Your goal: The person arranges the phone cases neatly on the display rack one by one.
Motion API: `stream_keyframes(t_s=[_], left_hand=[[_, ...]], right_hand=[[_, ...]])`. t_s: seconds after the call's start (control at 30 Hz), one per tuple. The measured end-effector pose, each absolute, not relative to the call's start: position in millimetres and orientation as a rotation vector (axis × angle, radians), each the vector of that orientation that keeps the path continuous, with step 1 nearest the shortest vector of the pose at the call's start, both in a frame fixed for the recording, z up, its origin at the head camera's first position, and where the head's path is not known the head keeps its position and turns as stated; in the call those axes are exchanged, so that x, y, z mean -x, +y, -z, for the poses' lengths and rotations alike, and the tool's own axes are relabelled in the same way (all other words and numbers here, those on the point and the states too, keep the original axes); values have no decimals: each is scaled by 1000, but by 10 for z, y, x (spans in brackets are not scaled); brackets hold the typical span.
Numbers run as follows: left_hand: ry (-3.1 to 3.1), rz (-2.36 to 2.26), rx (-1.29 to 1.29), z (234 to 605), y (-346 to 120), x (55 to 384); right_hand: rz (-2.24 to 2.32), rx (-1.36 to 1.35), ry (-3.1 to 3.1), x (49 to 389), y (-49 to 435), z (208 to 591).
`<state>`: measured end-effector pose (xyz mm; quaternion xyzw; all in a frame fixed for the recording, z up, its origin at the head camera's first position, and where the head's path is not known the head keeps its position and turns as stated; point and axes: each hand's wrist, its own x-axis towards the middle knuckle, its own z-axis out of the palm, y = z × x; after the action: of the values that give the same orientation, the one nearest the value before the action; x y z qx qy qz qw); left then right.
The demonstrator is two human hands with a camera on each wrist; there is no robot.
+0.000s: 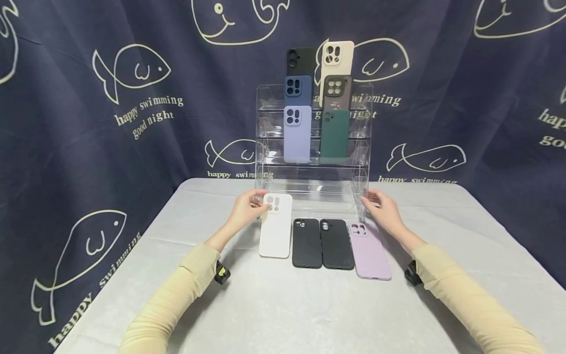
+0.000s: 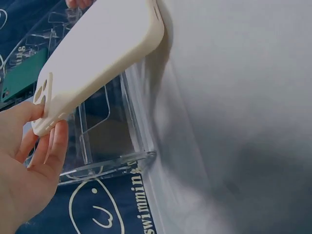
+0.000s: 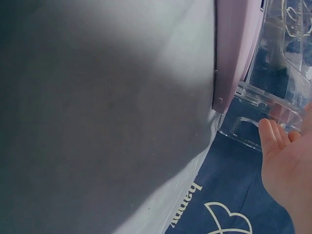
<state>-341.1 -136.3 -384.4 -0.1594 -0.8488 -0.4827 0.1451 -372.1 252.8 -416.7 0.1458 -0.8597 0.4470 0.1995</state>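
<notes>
My left hand (image 1: 245,206) pinches the upper left corner of a white phone case (image 1: 278,231), thumb by its camera cutouts. The left wrist view shows the case (image 2: 102,48) tilted, its cream edge between the thumb and fingers. My right hand (image 1: 385,211) holds the lower right side of a clear tiered display stand (image 1: 309,189), thumb and fingers at its edge. In the right wrist view the hand (image 3: 287,165) is partly cut off beside the stand. A lilac phone case (image 1: 372,253) lies near it, next to two black phone cases (image 1: 307,246).
Upper tiers of the stand hold a lavender case (image 1: 297,140), a green case (image 1: 334,137), a blue case (image 1: 297,91), a dark translucent case (image 1: 338,96), a black case (image 1: 305,61) and a cream case (image 1: 342,56). A grey-white cloth covers the table (image 1: 309,314); a navy fish-print curtain (image 1: 110,162) hangs behind.
</notes>
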Motion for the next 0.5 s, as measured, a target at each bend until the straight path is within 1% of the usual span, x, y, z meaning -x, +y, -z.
stream_keyframes(t_s=[0.17, 0.5], left_hand=[[-2414, 1335, 490, 3772, -1320, 3437], [-2311, 1239, 578, 3495, -1165, 3515]], right_hand=[[-1264, -408, -2406, 3723, 2523, 4180], [-1265, -401, -2379, 3735, 2519, 4177]])
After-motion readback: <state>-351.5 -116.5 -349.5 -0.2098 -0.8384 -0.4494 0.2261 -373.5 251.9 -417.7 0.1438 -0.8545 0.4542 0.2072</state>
